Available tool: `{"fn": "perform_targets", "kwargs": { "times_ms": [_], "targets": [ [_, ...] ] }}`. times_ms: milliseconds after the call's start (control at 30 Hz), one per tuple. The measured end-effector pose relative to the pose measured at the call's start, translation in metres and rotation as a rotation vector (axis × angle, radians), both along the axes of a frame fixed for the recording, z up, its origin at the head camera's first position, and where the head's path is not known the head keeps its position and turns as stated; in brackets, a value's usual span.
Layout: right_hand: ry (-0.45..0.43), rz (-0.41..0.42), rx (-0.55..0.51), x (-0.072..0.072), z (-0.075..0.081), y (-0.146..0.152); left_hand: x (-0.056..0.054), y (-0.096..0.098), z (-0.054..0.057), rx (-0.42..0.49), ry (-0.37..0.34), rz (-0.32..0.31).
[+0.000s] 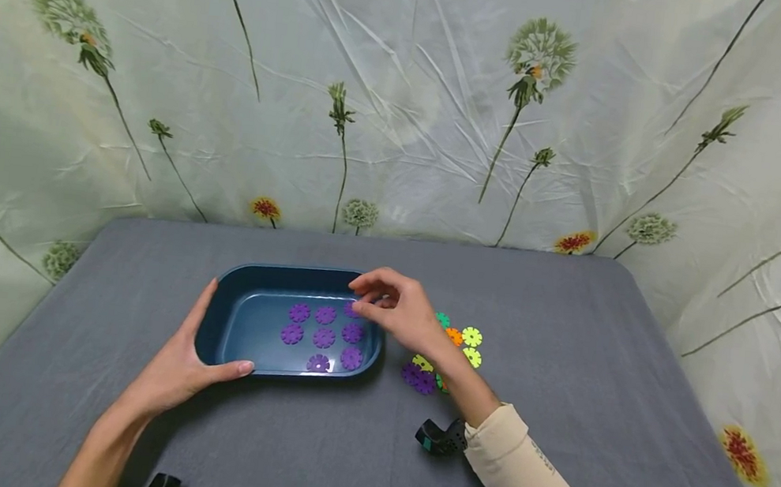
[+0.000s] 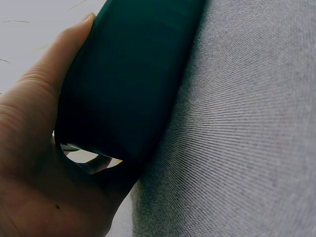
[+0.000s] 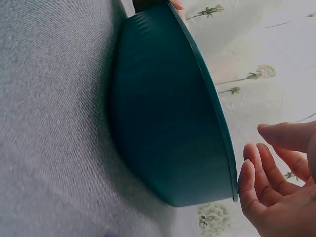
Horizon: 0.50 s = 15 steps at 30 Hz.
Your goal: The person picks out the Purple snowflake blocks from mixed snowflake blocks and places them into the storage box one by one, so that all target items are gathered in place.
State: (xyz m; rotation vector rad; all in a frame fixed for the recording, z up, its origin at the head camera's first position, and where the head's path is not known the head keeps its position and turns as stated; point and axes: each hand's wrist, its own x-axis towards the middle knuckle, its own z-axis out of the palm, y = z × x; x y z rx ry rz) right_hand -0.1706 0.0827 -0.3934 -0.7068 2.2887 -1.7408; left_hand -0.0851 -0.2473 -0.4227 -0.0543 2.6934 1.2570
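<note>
A dark blue oblong tray [image 1: 266,272] stands on the table with several purple notched plastic discs [image 1: 324,337] spread over its floor. My left hand [image 1: 181,360] grips the tray's left end, thumb on the near rim and fingers along the outer side. The tray's wall [image 2: 128,79] fills the space between thumb and fingers in the left wrist view. Over the tray's right end is my right hand [image 1: 401,312], its fingers bent above a partly covered purple disc [image 1: 351,309]. In the right wrist view, the thumb and fingertips of this hand [image 3: 281,182] are apart, with nothing visible between them.
Right of the tray lies a loose group of discs: yellow ones [image 1: 472,336], an orange one [image 1: 454,336], green ones [image 1: 443,320] and purple ones [image 1: 424,382]. The right forearm partly covers them. A grey cloth covers the table [image 1: 567,333]; a flower-print curtain [image 1: 418,119] hangs behind.
</note>
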Motion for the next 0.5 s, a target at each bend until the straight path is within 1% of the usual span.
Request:
{"fn": "perform_targets", "kwargs": {
  "times_ms": [200,500],
  "targets": [
    [0.001,-0.003,0.005,0.0,0.0,0.014,-0.001,0.0,-0.001,-0.007,-0.006,0.003],
    [0.003,-0.052,0.029,0.002,0.003,0.037,-0.001,0.0,-0.001,-0.007,-0.021,0.003]
  ]
}}
